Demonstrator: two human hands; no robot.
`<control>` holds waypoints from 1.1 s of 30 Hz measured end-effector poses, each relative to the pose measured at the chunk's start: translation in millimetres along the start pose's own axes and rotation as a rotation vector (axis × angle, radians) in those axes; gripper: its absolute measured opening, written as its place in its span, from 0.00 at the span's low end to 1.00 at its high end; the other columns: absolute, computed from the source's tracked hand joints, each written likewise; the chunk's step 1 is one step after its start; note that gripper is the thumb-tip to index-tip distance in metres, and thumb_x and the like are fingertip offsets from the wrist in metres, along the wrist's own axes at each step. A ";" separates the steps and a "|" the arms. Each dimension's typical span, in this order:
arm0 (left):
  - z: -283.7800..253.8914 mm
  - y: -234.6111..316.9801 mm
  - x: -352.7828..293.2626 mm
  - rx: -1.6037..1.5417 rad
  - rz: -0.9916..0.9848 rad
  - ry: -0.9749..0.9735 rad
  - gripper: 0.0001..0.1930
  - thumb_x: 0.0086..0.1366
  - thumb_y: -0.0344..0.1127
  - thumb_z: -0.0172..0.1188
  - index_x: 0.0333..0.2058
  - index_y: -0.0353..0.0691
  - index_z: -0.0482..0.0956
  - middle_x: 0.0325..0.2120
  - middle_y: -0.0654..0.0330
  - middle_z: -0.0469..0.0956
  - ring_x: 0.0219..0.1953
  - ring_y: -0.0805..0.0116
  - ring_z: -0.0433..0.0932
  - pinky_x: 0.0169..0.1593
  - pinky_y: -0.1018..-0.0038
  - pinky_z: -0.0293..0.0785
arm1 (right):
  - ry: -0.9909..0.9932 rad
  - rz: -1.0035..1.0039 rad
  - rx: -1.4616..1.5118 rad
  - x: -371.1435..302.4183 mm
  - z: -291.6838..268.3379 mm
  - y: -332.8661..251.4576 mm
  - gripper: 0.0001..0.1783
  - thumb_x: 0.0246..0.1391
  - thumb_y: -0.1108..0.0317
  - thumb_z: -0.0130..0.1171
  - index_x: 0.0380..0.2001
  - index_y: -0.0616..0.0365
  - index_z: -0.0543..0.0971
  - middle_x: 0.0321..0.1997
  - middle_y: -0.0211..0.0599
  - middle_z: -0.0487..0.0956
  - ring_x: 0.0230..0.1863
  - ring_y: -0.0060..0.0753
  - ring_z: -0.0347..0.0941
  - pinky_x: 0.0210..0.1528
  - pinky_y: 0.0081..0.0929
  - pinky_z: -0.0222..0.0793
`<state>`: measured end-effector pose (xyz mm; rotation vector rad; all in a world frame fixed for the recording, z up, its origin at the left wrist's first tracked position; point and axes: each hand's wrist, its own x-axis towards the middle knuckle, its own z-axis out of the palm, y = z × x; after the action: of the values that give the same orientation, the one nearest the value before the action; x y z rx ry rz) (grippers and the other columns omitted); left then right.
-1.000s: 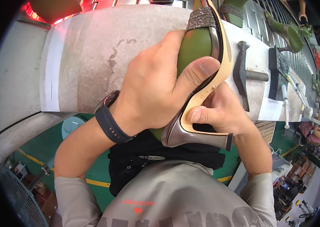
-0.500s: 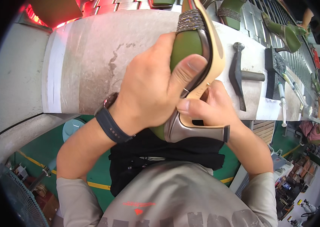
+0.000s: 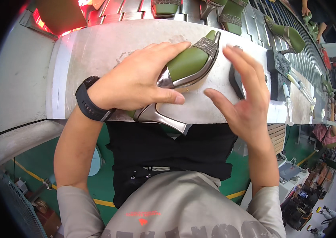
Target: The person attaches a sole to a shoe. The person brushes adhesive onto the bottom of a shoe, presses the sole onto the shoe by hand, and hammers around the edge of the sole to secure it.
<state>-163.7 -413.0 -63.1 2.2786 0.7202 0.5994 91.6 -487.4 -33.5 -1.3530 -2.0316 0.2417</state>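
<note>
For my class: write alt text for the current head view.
A person's left hand holds a green-and-silver high-heeled shoe at a worktable; the open right hand hovers beside it. A hammer, partly hidden, and syringes lie to the right.

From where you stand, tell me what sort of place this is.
Probably a shoe factory: a silver high-heeled shoe on a green form is in the left hand, similar shoes rest on a slatted grey metal conveyor, and a dark metal hammer lies partly hidden behind the right hand.
</note>
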 end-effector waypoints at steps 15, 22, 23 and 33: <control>8.7 23.7 16.8 -0.123 -0.303 0.051 0.38 0.53 0.31 0.74 0.64 0.33 0.72 0.55 0.48 0.80 0.54 0.57 0.81 0.59 0.65 0.76 | -0.165 -0.033 -0.086 32.2 8.8 9.9 0.45 0.39 0.67 0.81 0.65 0.53 0.76 0.72 0.47 0.71 0.75 0.57 0.63 0.74 0.48 0.62; -1.2 33.6 14.6 -0.068 -0.160 -0.168 0.43 0.53 0.35 0.78 0.67 0.36 0.69 0.57 0.48 0.78 0.56 0.55 0.80 0.60 0.64 0.76 | -0.099 0.128 -0.042 -30.5 -37.4 81.0 0.31 0.53 0.75 0.67 0.62 0.53 0.79 0.65 0.50 0.75 0.64 0.55 0.71 0.66 0.45 0.69; 1.0 35.5 16.0 -0.022 -0.177 -0.142 0.46 0.53 0.37 0.79 0.69 0.37 0.67 0.57 0.46 0.78 0.56 0.52 0.81 0.60 0.63 0.76 | -0.230 0.111 -0.004 -35.3 -42.0 84.6 0.30 0.55 0.79 0.63 0.62 0.52 0.80 0.63 0.48 0.76 0.61 0.53 0.73 0.64 0.44 0.70; 26.3 49.3 39.0 0.189 -0.117 -0.074 0.56 0.50 0.44 0.82 0.74 0.38 0.60 0.54 0.40 0.79 0.53 0.37 0.78 0.58 0.55 0.74 | -0.089 0.143 -0.011 -34.3 -29.4 69.8 0.19 0.52 0.77 0.67 0.49 0.58 0.84 0.39 0.41 0.82 0.39 0.43 0.80 0.41 0.32 0.76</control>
<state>-103.2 -431.1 -37.5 2.3964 0.8994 0.4048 170.1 -492.4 -60.6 -1.5203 -2.0126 0.3609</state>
